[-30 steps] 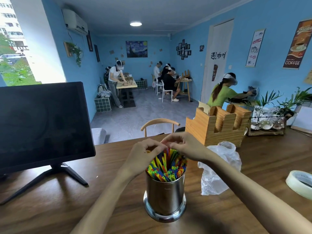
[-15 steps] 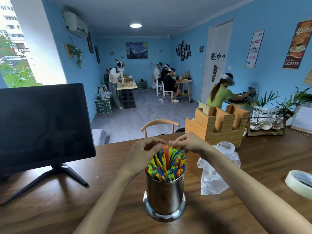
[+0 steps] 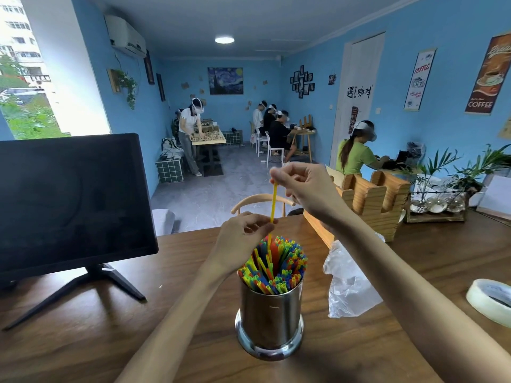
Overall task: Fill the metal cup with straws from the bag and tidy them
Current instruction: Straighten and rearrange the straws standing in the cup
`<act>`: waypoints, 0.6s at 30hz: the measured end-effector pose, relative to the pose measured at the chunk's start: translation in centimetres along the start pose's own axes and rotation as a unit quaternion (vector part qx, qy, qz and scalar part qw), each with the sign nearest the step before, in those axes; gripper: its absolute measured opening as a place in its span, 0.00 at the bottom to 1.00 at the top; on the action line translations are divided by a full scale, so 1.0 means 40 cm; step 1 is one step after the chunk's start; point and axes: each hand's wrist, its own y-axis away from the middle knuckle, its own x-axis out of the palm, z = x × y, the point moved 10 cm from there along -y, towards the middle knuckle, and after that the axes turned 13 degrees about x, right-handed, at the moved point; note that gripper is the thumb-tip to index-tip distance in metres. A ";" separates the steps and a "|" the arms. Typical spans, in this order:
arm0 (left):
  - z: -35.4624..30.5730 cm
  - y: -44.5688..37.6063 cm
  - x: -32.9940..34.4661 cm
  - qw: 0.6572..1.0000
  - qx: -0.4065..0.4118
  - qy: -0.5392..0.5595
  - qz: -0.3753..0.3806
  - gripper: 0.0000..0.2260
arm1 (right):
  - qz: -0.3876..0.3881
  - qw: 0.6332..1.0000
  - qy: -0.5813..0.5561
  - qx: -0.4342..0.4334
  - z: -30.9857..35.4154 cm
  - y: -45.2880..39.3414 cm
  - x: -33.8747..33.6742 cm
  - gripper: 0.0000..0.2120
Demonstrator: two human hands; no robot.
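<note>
A shiny metal cup (image 3: 271, 322) stands on the wooden table (image 3: 110, 341) close in front of me, packed with colourful straws (image 3: 276, 265). My right hand (image 3: 301, 186) is raised above the cup and pinches the top of one yellow straw (image 3: 273, 203), which hangs upright with its lower end at the bundle. My left hand (image 3: 243, 236) sits just behind the bundle's top, fingers curled, with fingertips at the yellow straw's lower part. A crumpled clear plastic bag (image 3: 351, 283) lies right of the cup.
A dark monitor (image 3: 69, 200) on a stand fills the left of the table. A wooden holder (image 3: 370, 205) stands behind the bag, and a tape roll (image 3: 489, 299) lies at the right edge. Plants and glassware sit far right. A chair back (image 3: 260, 201) shows beyond the table.
My right hand has risen from the top of the bundle, drawing one yellow straw upward. My left hand stays at the straws' tops.
</note>
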 end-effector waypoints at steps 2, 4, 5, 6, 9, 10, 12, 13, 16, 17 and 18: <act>-0.002 -0.005 -0.016 1.000 0.005 -0.014 -0.014 0.07 | -0.007 0.999 -0.050 -0.013 0.021 0.003 -0.017 0.12; 0.002 -0.002 -0.025 1.000 -0.008 0.012 0.000 0.06 | -0.009 0.993 -0.117 -0.006 0.018 0.002 -0.036 0.11; 0.008 0.002 -0.022 0.998 -0.020 0.049 0.019 0.06 | -0.009 0.988 -0.155 0.006 0.007 -0.001 -0.044 0.12; 0.014 0.006 -0.016 0.994 -0.036 0.093 0.039 0.06 | -0.008 0.981 -0.192 0.022 -0.008 -0.004 -0.050 0.12; 0.034 0.015 -0.048 0.985 -0.070 0.155 0.009 0.06 | 0.008 0.950 -0.302 0.086 -0.073 -0.017 -0.056 0.10; 0.044 0.018 -0.076 0.980 -0.088 0.174 -0.032 0.05 | 0.025 0.934 -0.340 0.109 -0.094 -0.019 -0.052 0.09; 0.074 0.033 -0.127 0.951 -0.137 0.247 -0.123 0.08 | 0.078 0.904 -0.394 0.146 -0.131 -0.018 -0.033 0.05; 0.094 0.042 -0.142 0.927 -0.167 0.297 -0.159 0.09 | 0.113 0.895 -0.401 0.162 -0.148 -0.013 -0.017 0.06; 0.124 0.053 -0.154 0.853 -0.211 0.422 -0.223 0.06 | 0.223 0.900 -0.325 0.189 -0.193 0.016 0.043 0.11; 0.123 0.051 -0.159 0.843 -0.205 0.436 -0.242 0.06 | 0.255 0.909 -0.270 0.188 -0.205 0.027 0.062 0.14; 0.114 0.048 -0.167 0.843 -0.188 0.432 -0.259 0.07 | 0.281 0.920 -0.202 0.183 -0.216 0.037 0.077 0.16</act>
